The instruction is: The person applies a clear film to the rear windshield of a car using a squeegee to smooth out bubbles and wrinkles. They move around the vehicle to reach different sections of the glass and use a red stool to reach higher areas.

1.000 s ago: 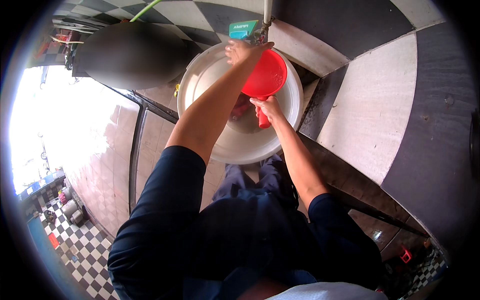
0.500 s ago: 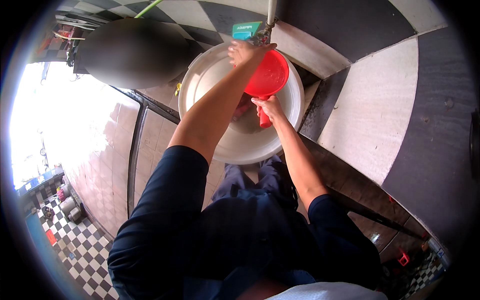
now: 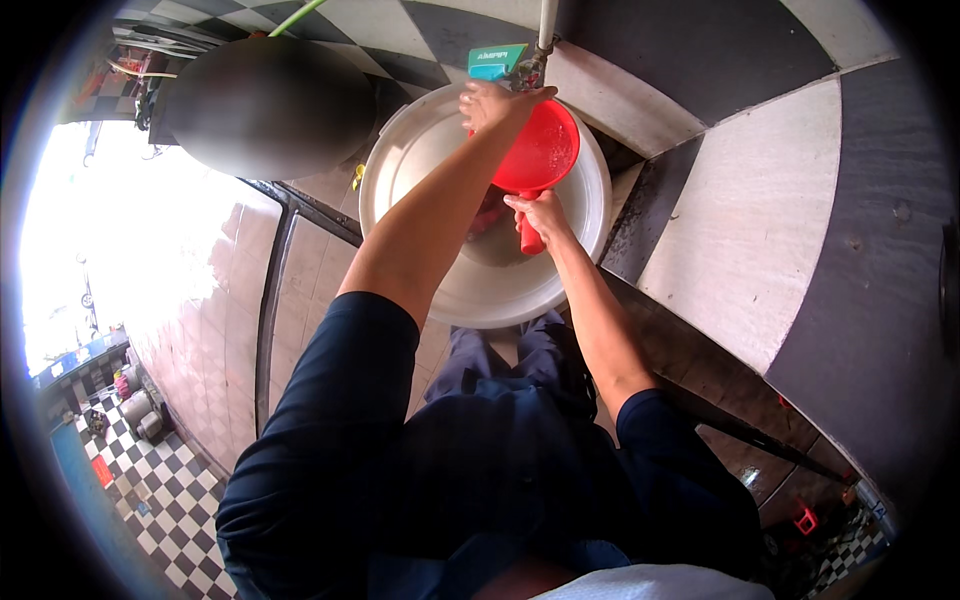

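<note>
My right hand is closed around the handle of a red plastic dipper, which is held over a large round white tub. Its bowl faces up, with what looks like water in it. Across the dipper's far left edge reaches my left hand, fingers spread and thumb out toward the right, just below a tap on a white pipe. Whether that hand touches the rim I cannot tell. Something reddish lies in the tub under the dipper, partly hidden by my left forearm.
A green and teal packet is by the tap. Black and white tiled wall rises close on the right. A dark channel crosses the tiled floor at left. Far left, a blurred oval patch hides part of the scene. My legs stand against the tub's near side.
Both hands and the dipper stay almost in place. The surface inside the dipper looks more rippled and bubbly now; the whole view has shifted very slightly.
</note>
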Demonstrator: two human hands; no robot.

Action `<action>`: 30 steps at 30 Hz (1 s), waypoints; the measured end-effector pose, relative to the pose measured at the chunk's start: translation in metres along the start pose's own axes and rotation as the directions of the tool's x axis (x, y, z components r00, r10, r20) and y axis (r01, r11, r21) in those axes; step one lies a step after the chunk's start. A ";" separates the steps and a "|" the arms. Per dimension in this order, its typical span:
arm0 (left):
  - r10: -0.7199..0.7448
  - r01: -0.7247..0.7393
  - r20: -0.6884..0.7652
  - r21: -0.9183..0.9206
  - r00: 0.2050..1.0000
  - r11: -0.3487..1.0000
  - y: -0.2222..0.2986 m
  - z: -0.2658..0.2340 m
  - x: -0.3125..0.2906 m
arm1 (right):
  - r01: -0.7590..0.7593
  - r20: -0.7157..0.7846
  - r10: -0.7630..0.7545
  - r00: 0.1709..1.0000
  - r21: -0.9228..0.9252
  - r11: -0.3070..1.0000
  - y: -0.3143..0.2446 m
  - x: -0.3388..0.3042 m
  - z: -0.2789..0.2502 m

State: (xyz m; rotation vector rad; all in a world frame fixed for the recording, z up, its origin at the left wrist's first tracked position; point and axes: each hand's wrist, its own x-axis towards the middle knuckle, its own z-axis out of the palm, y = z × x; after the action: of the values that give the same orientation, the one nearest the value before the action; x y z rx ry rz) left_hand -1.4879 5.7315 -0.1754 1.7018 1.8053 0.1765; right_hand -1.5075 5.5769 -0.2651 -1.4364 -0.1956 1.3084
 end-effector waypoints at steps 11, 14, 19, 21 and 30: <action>0.005 -0.005 0.020 -0.013 1.000 1.000 0.000 -0.002 0.000 | -0.009 0.012 0.009 1.000 -0.018 1.000 0.000 0.001 -0.001; 0.012 -0.012 0.005 -0.009 1.000 1.000 -0.001 -0.001 -0.001 | 0.004 0.012 -0.004 1.000 -0.005 1.000 0.000 0.001 0.000; 0.003 -0.003 0.000 -0.010 1.000 1.000 -0.002 0.001 0.003 | 0.000 0.039 0.001 0.999 -0.024 1.000 -0.003 -0.002 -0.001; -0.027 0.027 0.024 -0.018 0.999 0.999 0.000 -0.002 0.002 | -0.014 0.036 0.016 0.999 -0.040 0.999 -0.002 -0.001 -0.001; -0.003 0.003 -0.003 -0.040 1.000 0.999 -0.001 -0.002 0.001 | -0.028 0.051 0.032 0.998 -0.065 0.998 0.003 0.004 -0.001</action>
State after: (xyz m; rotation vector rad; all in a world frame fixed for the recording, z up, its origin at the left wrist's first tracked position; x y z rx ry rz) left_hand -1.4898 5.7332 -0.1744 1.6719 1.7952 0.2128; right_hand -1.5063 5.5782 -0.2699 -1.4649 -0.2533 1.3757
